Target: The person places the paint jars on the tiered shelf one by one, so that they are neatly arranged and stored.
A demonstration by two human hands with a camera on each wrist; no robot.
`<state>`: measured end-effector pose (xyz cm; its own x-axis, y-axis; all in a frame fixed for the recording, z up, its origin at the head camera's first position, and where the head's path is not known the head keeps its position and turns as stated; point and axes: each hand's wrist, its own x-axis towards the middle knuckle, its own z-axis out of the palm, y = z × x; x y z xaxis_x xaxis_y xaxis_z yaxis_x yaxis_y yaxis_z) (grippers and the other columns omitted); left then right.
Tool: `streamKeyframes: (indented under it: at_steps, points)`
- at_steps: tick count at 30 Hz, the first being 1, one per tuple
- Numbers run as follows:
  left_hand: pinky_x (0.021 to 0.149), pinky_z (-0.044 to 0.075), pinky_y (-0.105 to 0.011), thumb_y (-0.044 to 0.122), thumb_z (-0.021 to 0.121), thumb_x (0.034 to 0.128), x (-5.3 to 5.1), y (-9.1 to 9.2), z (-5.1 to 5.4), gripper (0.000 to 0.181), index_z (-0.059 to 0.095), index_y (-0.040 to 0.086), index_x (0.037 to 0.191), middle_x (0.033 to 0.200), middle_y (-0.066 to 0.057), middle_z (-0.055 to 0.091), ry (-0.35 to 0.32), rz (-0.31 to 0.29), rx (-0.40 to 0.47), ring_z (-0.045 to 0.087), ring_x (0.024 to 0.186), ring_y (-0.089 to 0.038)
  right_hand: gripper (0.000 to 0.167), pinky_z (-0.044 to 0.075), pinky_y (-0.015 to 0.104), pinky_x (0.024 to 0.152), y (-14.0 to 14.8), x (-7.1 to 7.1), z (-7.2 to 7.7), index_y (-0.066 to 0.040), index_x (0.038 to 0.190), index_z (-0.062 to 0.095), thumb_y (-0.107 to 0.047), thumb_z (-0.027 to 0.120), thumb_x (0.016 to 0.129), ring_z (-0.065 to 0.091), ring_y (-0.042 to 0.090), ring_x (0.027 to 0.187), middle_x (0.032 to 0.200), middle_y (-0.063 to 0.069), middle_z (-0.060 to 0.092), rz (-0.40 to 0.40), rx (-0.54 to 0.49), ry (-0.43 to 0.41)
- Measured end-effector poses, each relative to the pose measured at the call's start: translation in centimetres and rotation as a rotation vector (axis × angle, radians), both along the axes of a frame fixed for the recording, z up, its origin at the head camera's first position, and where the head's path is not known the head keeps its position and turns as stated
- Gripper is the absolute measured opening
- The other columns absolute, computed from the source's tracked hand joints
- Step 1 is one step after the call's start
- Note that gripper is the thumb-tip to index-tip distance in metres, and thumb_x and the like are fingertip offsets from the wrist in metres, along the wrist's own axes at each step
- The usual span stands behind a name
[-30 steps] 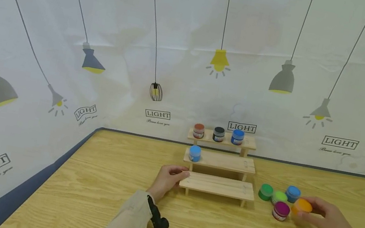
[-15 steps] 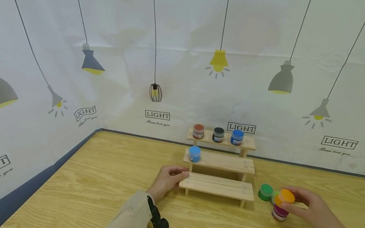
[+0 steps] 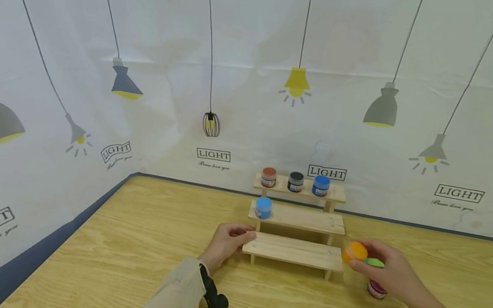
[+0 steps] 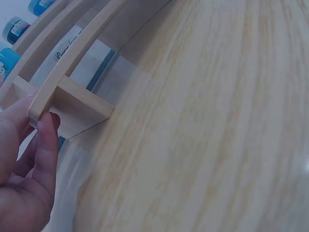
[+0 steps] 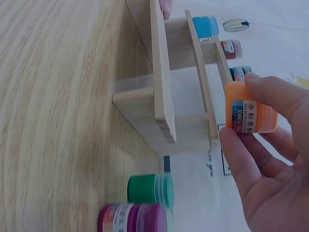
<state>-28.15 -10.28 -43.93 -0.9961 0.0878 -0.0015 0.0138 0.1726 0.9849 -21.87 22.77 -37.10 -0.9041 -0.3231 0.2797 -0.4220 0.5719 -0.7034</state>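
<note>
A three-step wooden stand point(image 3: 293, 251) stands on the table. My left hand point(image 3: 225, 244) pinches the left end of its lowest step; in the left wrist view the thumb and fingers point(image 4: 47, 150) close on the plank's end. My right hand point(image 3: 396, 274) holds an orange paint jar point(image 3: 356, 252) raised near the right end of the lowest step, gripped between thumb and fingers in the right wrist view. Upper step: a red-brown jar point(image 3: 269, 177), a black jar point(image 3: 295, 181) and a dark blue jar point(image 3: 321, 185). A light blue jar point(image 3: 263, 207) sits at the middle step's left end.
Below the right hand a purple jar point(image 3: 376, 289) and a light green jar point(image 3: 375, 262) show partly on the table. A green jar point(image 5: 149, 189) appears in the right wrist view. Behind the table's dark edge hangs a lamp-printed curtain point(image 3: 250, 77).
My right hand has lifted the orange jar from the loose jars on the right and carried it left towards the stand. The left hand has stayed in place.
</note>
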Motion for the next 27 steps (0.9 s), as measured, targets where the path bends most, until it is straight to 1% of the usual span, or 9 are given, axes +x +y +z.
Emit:
streamKeyframes:
  at_steps: [5,7,10,13,17,20,23,27]
  points:
    - [0.05,0.042,-0.022,0.025,0.067,0.0798,-0.1,0.0,-0.1,0.027,0.068,0.007,0.1,0.082,-0.002,0.06,-0.003,-0.003,-0.001,0.047,0.057,-0.01,0.041,0.047,0.027,0.074,-1.5,-0.5,0.3,0.004,0.116,0.052,-0.017,0.064,0.082,0.055,0.007,0.089,0.103,0.011,0.058,0.053,-0.019,0.006]
    - [0.05,0.042,-0.023,0.025,0.067,0.0797,-0.1,-0.1,-0.1,0.028,0.068,0.007,0.1,0.082,-0.002,0.061,-0.001,-0.004,-0.003,0.048,0.058,-0.01,0.043,0.046,0.028,0.075,-2.1,-0.7,0.5,0.003,0.117,0.052,-0.02,0.063,0.083,0.055,0.012,0.09,0.103,0.009,0.058,0.069,-0.014,-0.008]
    - [0.051,0.043,-0.023,0.025,0.067,0.0796,-0.1,-0.1,-0.2,0.028,0.067,0.006,0.101,0.084,-0.003,0.061,0.003,-0.005,-0.003,0.048,0.059,-0.01,0.044,0.046,0.031,0.076,-2.9,-1.2,0.6,0.001,0.119,0.052,-0.022,0.063,0.083,0.055,0.017,0.092,0.103,0.007,0.058,0.082,-0.01,-0.006]
    - [0.052,0.043,-0.023,0.026,0.067,0.0796,-0.1,-0.1,-0.2,0.029,0.067,0.006,0.101,0.085,-0.003,0.061,0.005,-0.001,-0.002,0.049,0.06,-0.01,0.043,0.047,0.033,0.076,-3.6,-1.8,0.5,0.002,0.117,0.053,-0.02,0.064,0.082,0.055,0.017,0.091,0.101,0.007,0.059,0.106,-0.032,0.005]
    - [0.052,0.043,-0.023,0.025,0.067,0.0794,0.0,0.0,-0.1,0.028,0.068,0.006,0.1,0.083,-0.002,0.061,0.006,0.0,0.003,0.049,0.059,-0.009,0.039,0.047,0.037,0.075,-4.6,-2.4,0.3,0.005,0.112,0.055,-0.015,0.066,0.08,0.055,0.015,0.087,0.097,0.008,0.059,0.139,-0.05,0.044]
    - [0.05,0.043,-0.022,0.025,0.067,0.0795,0.1,0.0,-0.1,0.027,0.068,0.006,0.099,0.082,-0.001,0.061,0.005,-0.003,0.009,0.048,0.058,-0.009,0.039,0.047,0.038,0.075,-5.1,-2.5,0.4,0.005,0.112,0.055,-0.015,0.066,0.08,0.055,0.017,0.087,0.096,0.008,0.059,0.144,-0.039,0.05]
    - [0.05,0.042,-0.022,0.024,0.067,0.0798,0.2,0.0,0.0,0.026,0.068,0.006,0.099,0.082,-0.001,0.061,0.004,-0.006,0.015,0.048,0.057,-0.01,0.04,0.047,0.038,0.074,-5.4,-2.7,0.7,0.004,0.114,0.054,-0.016,0.065,0.081,0.055,0.021,0.089,0.098,0.008,0.058,0.136,-0.031,0.026]
    - [0.049,0.042,-0.022,0.024,0.067,0.0801,0.1,0.0,0.1,0.026,0.068,0.006,0.099,0.081,-0.001,0.06,0.011,-0.008,0.015,0.047,0.057,-0.01,0.044,0.046,0.037,0.075,-6.0,-3.4,1.1,0.003,0.117,0.052,-0.019,0.065,0.082,0.055,0.024,0.091,0.102,0.011,0.057,0.113,-0.021,0.002]
